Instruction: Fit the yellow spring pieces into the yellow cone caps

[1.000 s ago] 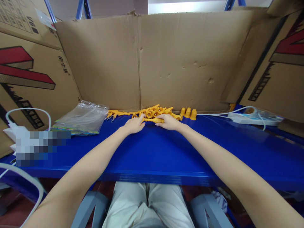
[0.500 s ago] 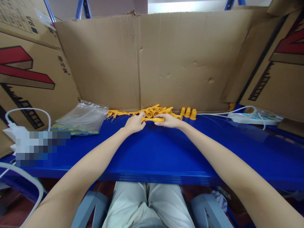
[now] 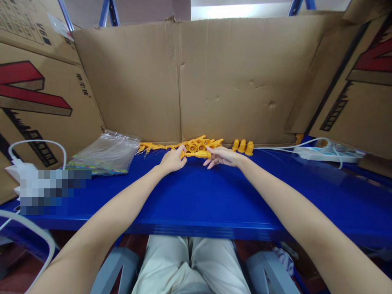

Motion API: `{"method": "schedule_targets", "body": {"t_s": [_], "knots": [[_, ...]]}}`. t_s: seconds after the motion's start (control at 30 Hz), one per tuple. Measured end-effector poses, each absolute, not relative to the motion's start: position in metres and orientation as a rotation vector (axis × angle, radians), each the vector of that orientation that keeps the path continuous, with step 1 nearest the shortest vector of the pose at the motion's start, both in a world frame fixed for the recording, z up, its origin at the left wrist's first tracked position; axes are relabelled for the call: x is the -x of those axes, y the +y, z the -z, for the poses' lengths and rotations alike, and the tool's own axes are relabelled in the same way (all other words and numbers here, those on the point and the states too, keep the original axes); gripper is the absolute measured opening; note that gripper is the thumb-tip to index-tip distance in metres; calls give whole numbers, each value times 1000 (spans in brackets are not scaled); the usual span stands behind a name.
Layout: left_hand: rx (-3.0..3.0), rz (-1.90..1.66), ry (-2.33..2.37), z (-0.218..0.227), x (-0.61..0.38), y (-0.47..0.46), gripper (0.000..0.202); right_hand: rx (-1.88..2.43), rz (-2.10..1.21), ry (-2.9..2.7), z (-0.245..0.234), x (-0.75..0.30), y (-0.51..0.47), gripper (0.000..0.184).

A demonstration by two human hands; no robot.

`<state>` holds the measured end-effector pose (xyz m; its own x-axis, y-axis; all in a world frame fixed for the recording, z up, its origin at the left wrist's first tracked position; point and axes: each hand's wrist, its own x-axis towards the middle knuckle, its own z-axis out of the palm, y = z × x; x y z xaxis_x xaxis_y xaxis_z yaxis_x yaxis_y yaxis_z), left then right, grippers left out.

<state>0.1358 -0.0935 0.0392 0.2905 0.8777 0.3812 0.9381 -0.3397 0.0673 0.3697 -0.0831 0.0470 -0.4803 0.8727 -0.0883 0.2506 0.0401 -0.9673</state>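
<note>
A slim yellow plastic piece (image 3: 200, 154) with a wider right end lies level between my hands, just above the blue table. My left hand (image 3: 174, 159) is closed around its left end, hiding that part. My right hand (image 3: 223, 157) has the thumb and forefinger at the wide right end, with the other fingers loosely stretched below it. Right behind the hands is a pile of yellow cup-ended plastic parts (image 3: 206, 142). Yellow branch-shaped pieces (image 3: 152, 145) lie to the left of the pile, with small metal springs or screws (image 3: 142, 154) by them.
Three yellow caps (image 3: 242, 145) stand to the right of the pile. Clear plastic bags (image 3: 105, 153) are stacked at left on the blue table (image 3: 196, 196). A white power strip (image 3: 327, 153) with cables lies at right. Cardboard (image 3: 232, 81) walls in the back and sides.
My right hand has loosened around the right end of the yellow piece, its lower fingers now extended, and more of that end shows. My left hand keeps its hold in nearly the same place.
</note>
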Motion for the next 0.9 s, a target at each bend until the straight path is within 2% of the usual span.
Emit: {"method": "schedule_targets", "body": {"t_s": [0.37,0.53,0.6,0.77,0.83,0.9], "knots": [[2339,496,-1748,-38,-135,-95,29,1024,-1717,-1718,-40,-364,-74,46],[2393,500,-1732,-38,-132,-90,29,1171,-1632,-1834,-42,-363,-77,49],[2420,521,-1758,-36,-132,-86,30,1257,-1371,-1973,-41,-361,-78,51],[2510,691,-1756,-32,-132,-79,29,1009,-176,-2275,-35,-352,-81,36],[2539,734,-1736,-31,-133,-80,26,936,45,-2376,-36,-350,-83,31],[2518,722,-1746,-32,-135,-83,26,922,96,-2422,-38,-349,-85,27]]}}
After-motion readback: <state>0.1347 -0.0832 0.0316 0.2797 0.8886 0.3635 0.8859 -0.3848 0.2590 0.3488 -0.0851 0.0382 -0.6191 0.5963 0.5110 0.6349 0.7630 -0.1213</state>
